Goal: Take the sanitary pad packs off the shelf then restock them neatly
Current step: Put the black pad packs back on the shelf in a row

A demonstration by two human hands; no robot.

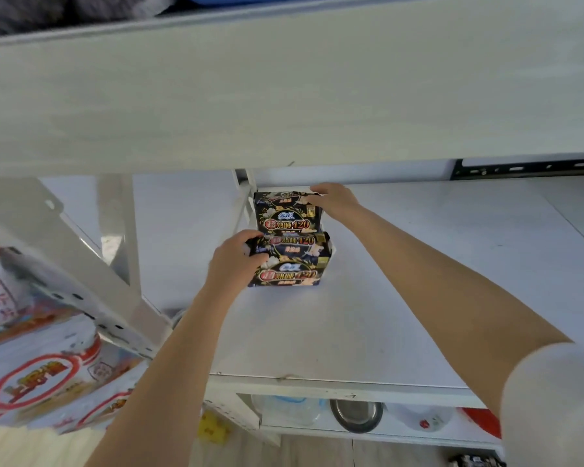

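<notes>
Reaching past white sleeve (550, 399) onto shelf (418, 264): gripping left end of middle pad pack (297, 246) with left hand (238, 261), clasping top of rear pack (289, 214) with right hand (334, 198), probably to square row against post (245, 193).

Three black pad packs (289, 214), upright, front-to-back row, rear of white shelf (385, 315).

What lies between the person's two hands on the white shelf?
In the head view, the black pad packs lie between them: the left hand grips their left side, the right hand holds the rear pack's top.
</notes>
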